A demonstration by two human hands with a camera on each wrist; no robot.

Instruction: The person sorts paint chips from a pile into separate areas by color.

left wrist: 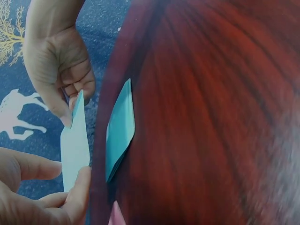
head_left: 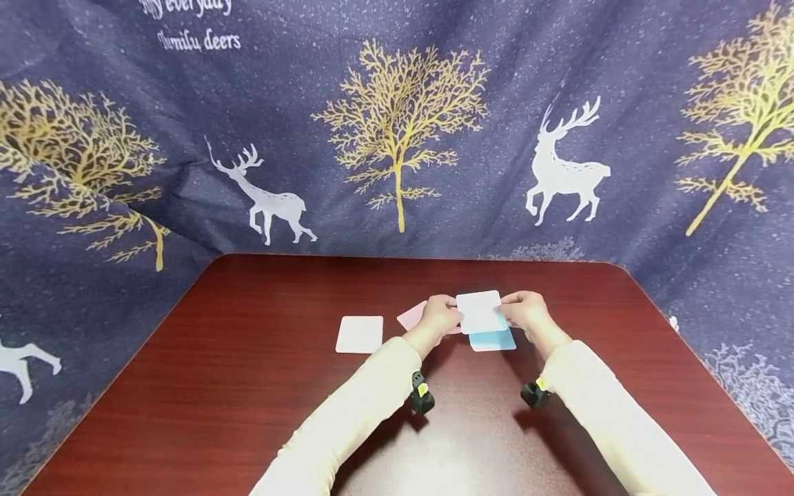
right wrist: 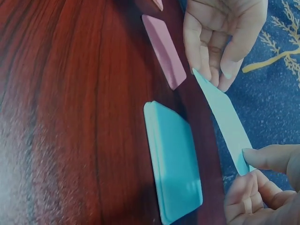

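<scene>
A thin, pale square card point(head_left: 477, 312) with rounded corners is held up between both hands, over the far middle of the table. My left hand point(head_left: 439, 315) pinches its left side between thumb and fingers. At the opposite side, my right hand point(right wrist: 262, 183) pinches the card between thumb and fingertips. Below it on the tabletop lies a small stack of blue cards point(right wrist: 176, 161), partly covered by the held card in the head view. Pink cards point(head_left: 411, 316) lie beside the stack, partly hidden behind my left hand.
Farther left, a white square card point(head_left: 360, 335) lies flat on the dark red wooden table point(head_left: 260, 386). A blue cloth point(head_left: 484, 193) printed with deer and trees hangs behind the table's far edge. Dark wrist cameras point(head_left: 422, 394) hang below both cuffs.
</scene>
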